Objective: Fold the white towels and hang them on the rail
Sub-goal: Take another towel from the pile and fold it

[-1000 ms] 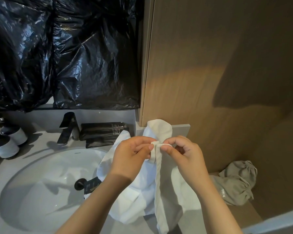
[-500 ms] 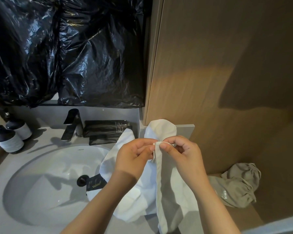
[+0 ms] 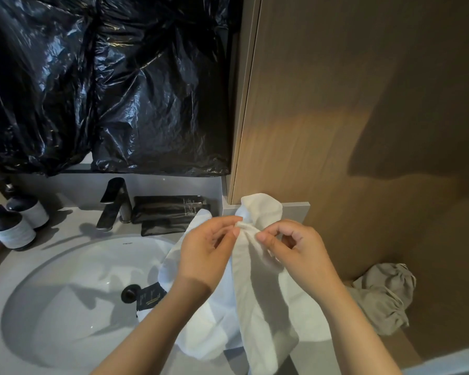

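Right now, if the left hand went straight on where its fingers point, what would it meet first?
Beyond the white towel it pinches, the left hand would probably meet the right hand, pinching the same edge close beside it.

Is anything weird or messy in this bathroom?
Yes. Crinkled black plastic covers the wall above the sink, hiding whatever is behind. A small black packet lies inside the bowl beside the drain. The white towels slump over its edge, and a crumpled beige cloth sits on the ledge at right.
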Demonstrator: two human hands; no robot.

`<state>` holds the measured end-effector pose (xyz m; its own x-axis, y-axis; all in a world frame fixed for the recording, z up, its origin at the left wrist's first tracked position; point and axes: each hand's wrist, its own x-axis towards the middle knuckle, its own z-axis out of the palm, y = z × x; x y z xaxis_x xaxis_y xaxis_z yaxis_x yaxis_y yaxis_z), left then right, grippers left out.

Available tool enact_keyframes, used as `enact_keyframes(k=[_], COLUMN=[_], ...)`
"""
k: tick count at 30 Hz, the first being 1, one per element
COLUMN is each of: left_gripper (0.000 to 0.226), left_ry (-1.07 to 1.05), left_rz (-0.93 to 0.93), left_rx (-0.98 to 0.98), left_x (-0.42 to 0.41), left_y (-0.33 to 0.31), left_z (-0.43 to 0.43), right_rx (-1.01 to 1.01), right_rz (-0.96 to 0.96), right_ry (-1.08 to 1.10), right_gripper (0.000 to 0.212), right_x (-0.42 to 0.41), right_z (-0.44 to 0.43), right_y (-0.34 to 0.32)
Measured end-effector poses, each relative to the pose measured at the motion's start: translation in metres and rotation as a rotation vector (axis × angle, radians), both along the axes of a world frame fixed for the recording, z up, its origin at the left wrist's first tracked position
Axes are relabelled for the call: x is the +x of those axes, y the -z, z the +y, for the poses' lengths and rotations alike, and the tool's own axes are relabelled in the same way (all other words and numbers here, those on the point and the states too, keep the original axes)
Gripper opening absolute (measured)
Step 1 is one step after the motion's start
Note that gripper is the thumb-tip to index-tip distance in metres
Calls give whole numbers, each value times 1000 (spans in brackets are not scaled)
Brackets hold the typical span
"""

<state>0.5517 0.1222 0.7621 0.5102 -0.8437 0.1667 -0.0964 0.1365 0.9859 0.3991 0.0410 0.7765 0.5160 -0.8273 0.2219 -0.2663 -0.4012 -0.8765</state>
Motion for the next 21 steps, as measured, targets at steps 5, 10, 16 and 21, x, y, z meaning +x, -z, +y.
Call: enact_keyframes(k=[5,10,16,21], left_gripper=[21,23,17,20], left_ry=[-125,-203,-300,-353], left_rz=[-140,-234,-330,-326], left_rx=[-38,2,143,153], left_x=[37,78,116,135], left_y=[-18,-34,-21,-18], left_z=[-16,-37,-51,-54], right_rx=[-3,32,-118,-244], right_rz=[134,229,474,648], right_ry=[-105,-117,-25,48], right_gripper=[28,34,46,46], right_x=[-17,-34,-64,-92], right_z=[-15,-26,-41,-59], right_y=[7,23,50,52])
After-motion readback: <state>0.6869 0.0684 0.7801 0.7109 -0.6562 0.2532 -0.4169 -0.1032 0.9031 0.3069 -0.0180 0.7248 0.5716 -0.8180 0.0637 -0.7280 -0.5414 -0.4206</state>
